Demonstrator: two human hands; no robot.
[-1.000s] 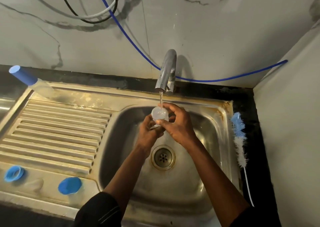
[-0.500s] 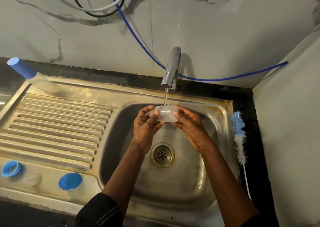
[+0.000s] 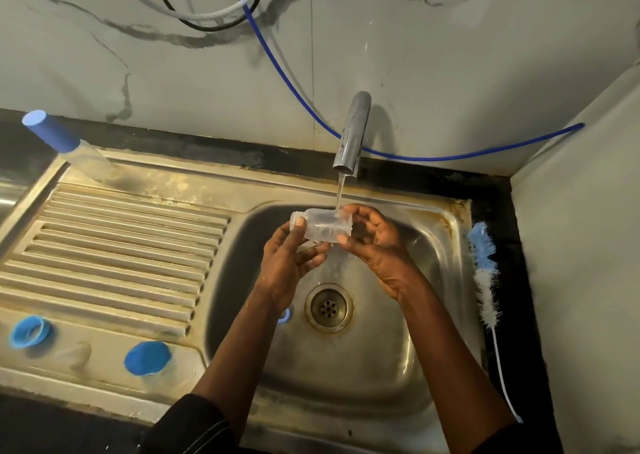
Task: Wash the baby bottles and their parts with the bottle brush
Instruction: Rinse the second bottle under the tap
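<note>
A clear baby bottle lies sideways under the running water from the tap, over the sink basin. My left hand holds its neck end, thumb across the mouth. My right hand grips its base end with curled fingers. The bottle brush, blue and white, lies on the sink's right rim, untouched. A second bottle with a blue cap stands at the back left. A blue ring, a clear teat and a blue cap lie on the drainboard's front.
The ribbed drainboard fills the left side. The drain sits under my hands, with a small blue part beside it. A blue hose runs along the back wall. A white wall closes the right side.
The bottle has turned from upright under the stream to lying sideways, and my hands have spread to its two ends. The view has shifted slightly.
</note>
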